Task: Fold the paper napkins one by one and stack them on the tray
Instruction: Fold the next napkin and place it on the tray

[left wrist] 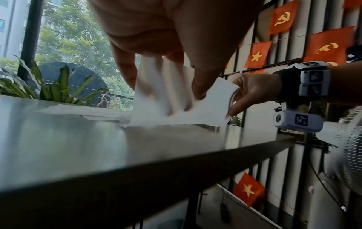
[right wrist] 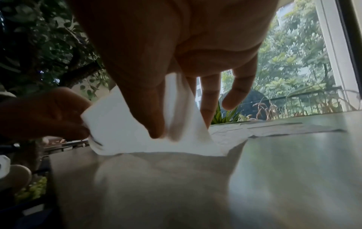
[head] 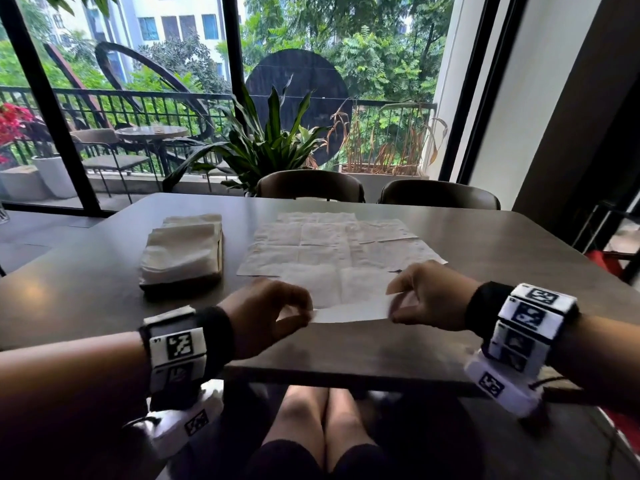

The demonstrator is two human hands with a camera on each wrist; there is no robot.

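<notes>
A white paper napkin (head: pixel 346 296) lies unfolded near the table's front edge, its near edge lifted off the surface. My left hand (head: pixel 273 313) pinches the napkin's near left corner (left wrist: pixel 162 99). My right hand (head: pixel 426 299) pinches the near right corner (right wrist: pixel 176 117). Both corners are raised a little above the table. Behind it, several more unfolded napkins (head: pixel 339 240) lie spread flat. A stack of folded napkins (head: pixel 183 251) sits on a tray (head: pixel 180 287) at the left.
The grey table (head: pixel 485 306) has its front edge (head: pixel 346 375) close to my wrists. Two chair backs (head: pixel 310 185) stand at the far side. A potted plant (head: pixel 263 140) and window are behind. A white fan (left wrist: pixel 344 139) stands to the right.
</notes>
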